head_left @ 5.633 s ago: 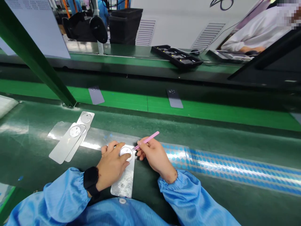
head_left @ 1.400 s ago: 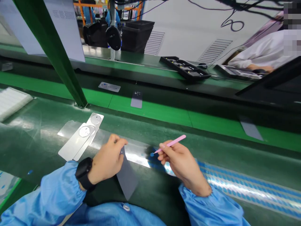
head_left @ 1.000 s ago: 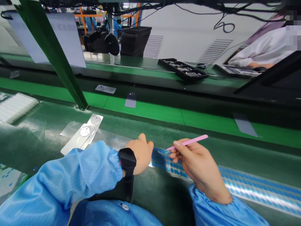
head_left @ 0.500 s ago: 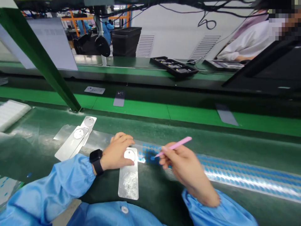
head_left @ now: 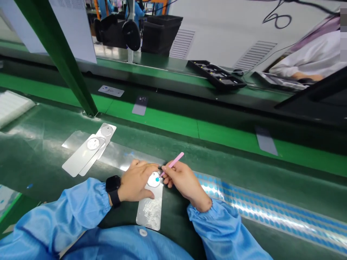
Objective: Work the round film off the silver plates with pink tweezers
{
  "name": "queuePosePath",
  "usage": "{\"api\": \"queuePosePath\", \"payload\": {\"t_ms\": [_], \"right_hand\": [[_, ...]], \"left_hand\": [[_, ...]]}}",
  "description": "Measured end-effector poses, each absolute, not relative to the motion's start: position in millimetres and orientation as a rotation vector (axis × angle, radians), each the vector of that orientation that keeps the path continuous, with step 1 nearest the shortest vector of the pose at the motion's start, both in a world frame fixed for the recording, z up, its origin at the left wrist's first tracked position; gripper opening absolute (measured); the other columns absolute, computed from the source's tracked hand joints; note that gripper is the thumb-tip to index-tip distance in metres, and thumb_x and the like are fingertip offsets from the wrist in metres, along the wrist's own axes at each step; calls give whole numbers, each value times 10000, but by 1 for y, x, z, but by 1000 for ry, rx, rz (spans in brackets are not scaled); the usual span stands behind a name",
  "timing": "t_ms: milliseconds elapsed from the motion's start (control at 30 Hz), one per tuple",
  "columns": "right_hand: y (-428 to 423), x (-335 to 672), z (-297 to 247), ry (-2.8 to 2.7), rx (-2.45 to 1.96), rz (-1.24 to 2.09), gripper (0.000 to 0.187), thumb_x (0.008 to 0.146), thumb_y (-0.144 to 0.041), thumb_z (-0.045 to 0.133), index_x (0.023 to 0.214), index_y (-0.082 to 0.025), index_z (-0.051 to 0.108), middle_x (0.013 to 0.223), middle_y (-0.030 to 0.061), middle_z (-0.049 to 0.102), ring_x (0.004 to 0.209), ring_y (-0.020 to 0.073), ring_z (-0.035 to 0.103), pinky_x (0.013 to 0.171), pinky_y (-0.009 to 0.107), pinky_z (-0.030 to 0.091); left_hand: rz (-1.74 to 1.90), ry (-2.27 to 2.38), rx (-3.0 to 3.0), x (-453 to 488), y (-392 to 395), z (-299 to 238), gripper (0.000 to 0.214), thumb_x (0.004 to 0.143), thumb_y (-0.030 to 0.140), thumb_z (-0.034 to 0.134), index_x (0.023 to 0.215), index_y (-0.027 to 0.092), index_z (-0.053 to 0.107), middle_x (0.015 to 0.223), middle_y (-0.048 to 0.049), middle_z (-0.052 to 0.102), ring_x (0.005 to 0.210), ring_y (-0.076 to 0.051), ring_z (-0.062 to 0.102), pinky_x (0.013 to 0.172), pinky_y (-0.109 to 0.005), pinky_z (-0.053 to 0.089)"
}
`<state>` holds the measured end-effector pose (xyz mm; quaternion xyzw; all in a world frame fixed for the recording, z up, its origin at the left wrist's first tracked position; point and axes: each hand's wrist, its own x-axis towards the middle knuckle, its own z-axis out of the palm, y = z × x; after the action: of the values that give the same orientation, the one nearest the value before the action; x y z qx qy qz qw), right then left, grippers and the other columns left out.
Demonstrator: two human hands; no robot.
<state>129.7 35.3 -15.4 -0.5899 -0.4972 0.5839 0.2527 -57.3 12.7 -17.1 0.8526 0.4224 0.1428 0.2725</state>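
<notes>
A silvery rectangular panel [head_left: 149, 213] with a round disc near its far end lies on the dark green bench in front of me. My left hand [head_left: 137, 180] rests on it, fingers pressing round the disc. My right hand [head_left: 182, 180] pinches pink tweezers [head_left: 171, 166], whose tip holds a small blue dot sticker [head_left: 157, 179] on the disc. A strip of blue dot stickers [head_left: 257, 206] runs off to the right of my right hand.
Two more silvery panels [head_left: 86, 151] lie stacked at the left. Beyond runs a green conveyor belt [head_left: 217, 133] carrying grey panels [head_left: 140, 105]. A green slanted post [head_left: 59, 57] stands at the left, a black tray [head_left: 217, 74] on the far ledge. Another person's sleeve [head_left: 311, 57] shows at top right.
My right hand has brought the tweezers left from the sticker strip to the disc, with a blue dot at the tip. My left hand stays on the panel.
</notes>
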Motion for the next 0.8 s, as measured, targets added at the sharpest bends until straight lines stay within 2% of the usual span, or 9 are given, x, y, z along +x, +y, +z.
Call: {"api": "queuePosePath", "payload": {"t_ms": [100,200,433,800], "right_hand": [[35,130,-15,-1360,-1641,1566,222,777,-345,602,653,-163,574,477,-10,605,367,95,537,371,197,419],[35,129,-14,-1363,-1653,1568,228,772,-347,604,642,-161,577,471,-8,603,359,93,530,369,196,413],[35,131,-17,-1305,-1595,1608,252,749,-391,622,650,-165,571,490,-4,607,373,100,535,365,204,421],[35,130,-14,-1363,-1602,1589,212,779,-354,607,686,-169,562,509,-13,610,379,95,537,368,196,422]], "left_hand": [[420,1129,2304,-58,11,-20,757,545,365,868,1139,200,428,1328,-134,527,1096,-276,531,917,-418,305],[436,1125,2302,-58,10,-21,720,561,368,859,1107,197,423,1310,-146,537,1119,-285,532,912,-428,298],[428,1151,2297,-58,8,-20,666,596,370,837,1095,205,427,1302,-148,543,1149,-298,531,921,-450,280],[338,1189,2298,-58,6,-18,600,645,377,801,1089,202,437,1309,-138,537,1168,-290,518,940,-455,263]]}}
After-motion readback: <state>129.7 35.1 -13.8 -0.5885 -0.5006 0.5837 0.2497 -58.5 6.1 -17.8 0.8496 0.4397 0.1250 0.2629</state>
